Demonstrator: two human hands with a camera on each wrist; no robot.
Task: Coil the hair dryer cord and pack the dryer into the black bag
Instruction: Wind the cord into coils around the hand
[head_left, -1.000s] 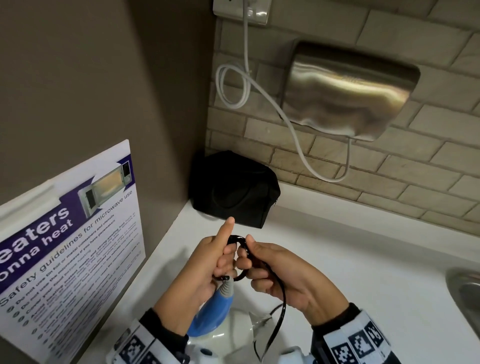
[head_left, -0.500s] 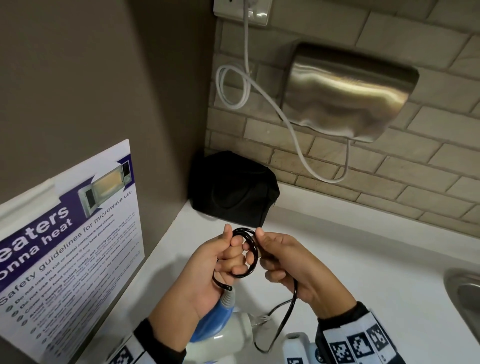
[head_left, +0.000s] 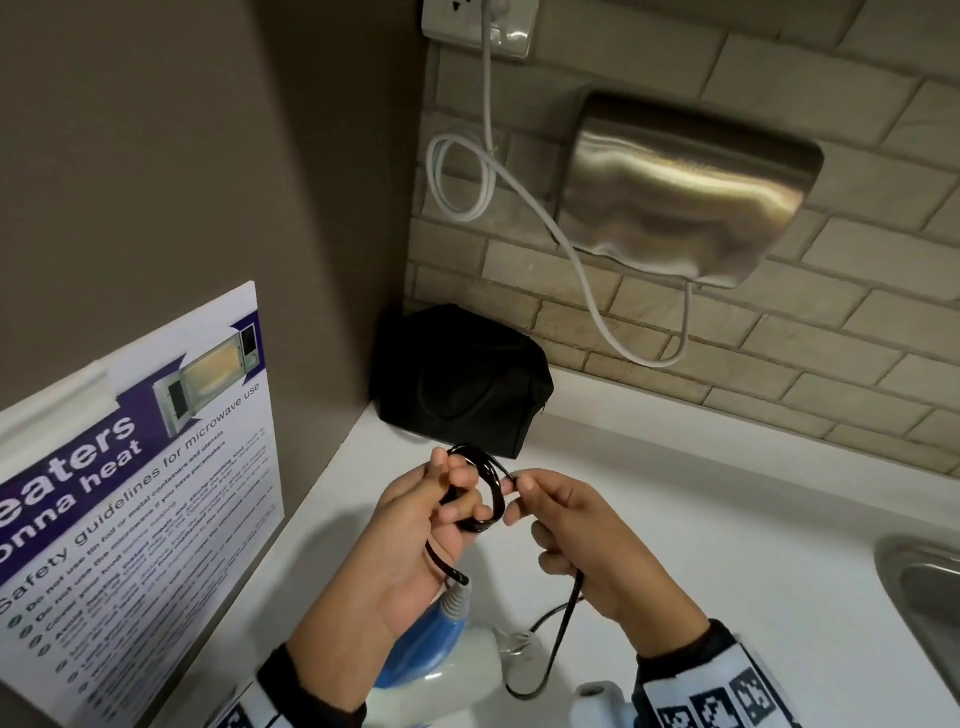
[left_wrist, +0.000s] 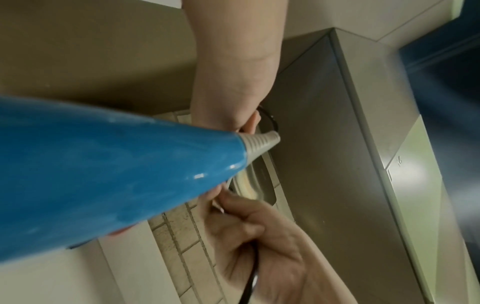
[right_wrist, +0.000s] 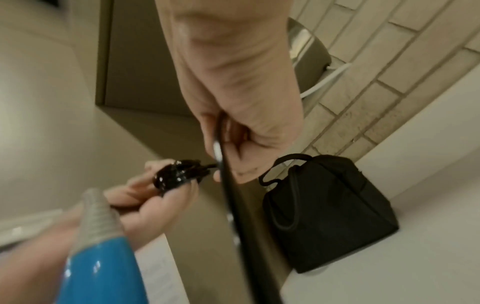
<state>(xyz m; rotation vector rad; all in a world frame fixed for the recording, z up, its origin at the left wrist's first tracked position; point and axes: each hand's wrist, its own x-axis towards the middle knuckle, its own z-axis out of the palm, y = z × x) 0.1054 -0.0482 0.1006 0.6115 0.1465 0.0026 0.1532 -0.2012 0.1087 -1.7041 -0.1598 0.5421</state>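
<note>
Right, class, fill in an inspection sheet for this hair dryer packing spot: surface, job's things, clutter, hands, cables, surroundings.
Surface: white counter.
Job's things: blue-handled hair dryer held low; black cord partly coiled; black bag in the corner, apparently closed.
Clutter: nothing seen.
Hands: left hand holds the coil; right hand pinches the cord, feeding it.
Cables: loose cord hangs below the right hand; white cable runs from wall socket.
Surroundings: brick wall, metal hand dryer, microwave poster, sink edge.

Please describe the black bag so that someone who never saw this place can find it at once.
Find the shiny metal hand dryer on the brick wall. Below it and to the left, in the corner of the white counter, stands the soft black fabric bag. It is the only dark, boxy thing there, with a loop handle.
</note>
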